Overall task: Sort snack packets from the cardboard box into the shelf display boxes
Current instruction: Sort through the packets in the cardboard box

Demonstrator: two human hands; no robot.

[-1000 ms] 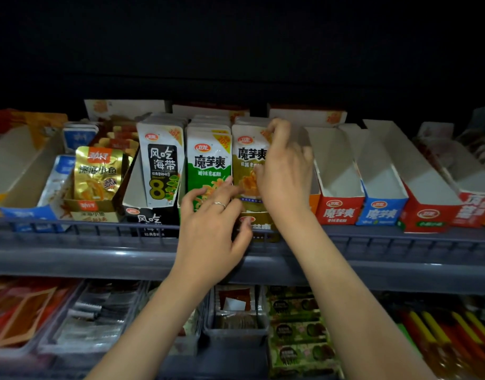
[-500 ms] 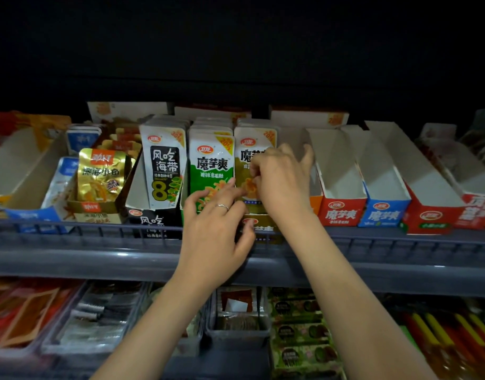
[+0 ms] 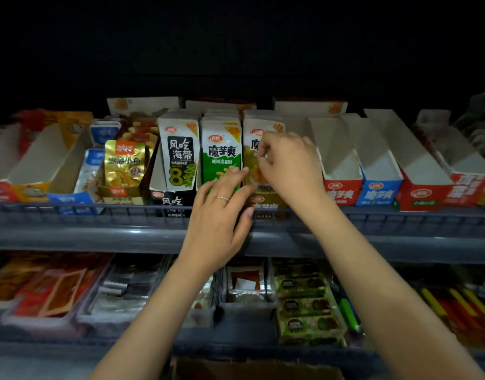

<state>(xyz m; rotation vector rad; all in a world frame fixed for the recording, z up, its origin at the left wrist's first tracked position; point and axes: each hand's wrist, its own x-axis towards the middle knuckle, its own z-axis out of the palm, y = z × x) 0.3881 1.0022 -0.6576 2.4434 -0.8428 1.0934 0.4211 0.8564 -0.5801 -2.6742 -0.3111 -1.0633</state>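
The right hand [image 3: 288, 163] had come down from the top edge of the packet row, where its fingers were hooked a second earlier. It now sat lower against the face of the front olive packet [image 3: 254, 134], thumb and forefinger curled and pinching that packet near its middle. The packet stood upright at the head of its row in the olive display box [image 3: 264, 205] on the upper shelf [image 3: 98, 234], just right of the green packet [image 3: 222, 157]. The left hand [image 3: 218, 218] had barely shifted: its fingers lay spread and fairly straight, tips touching the lower part of the green packet, thumb down by the olive box's front, gripping nothing. A ring [image 3: 223, 199] showed on one finger. The two hands were close together, almost touching. The black seaweed packet [image 3: 179, 157] and the gold fish packet [image 3: 125, 165] to the left stood as before, and the red box [image 3: 342, 187] and blue box [image 3: 378, 192] to the right showed their white inner walls. An edge of the cardboard box [image 3: 249, 368] lay at the bottom of the view
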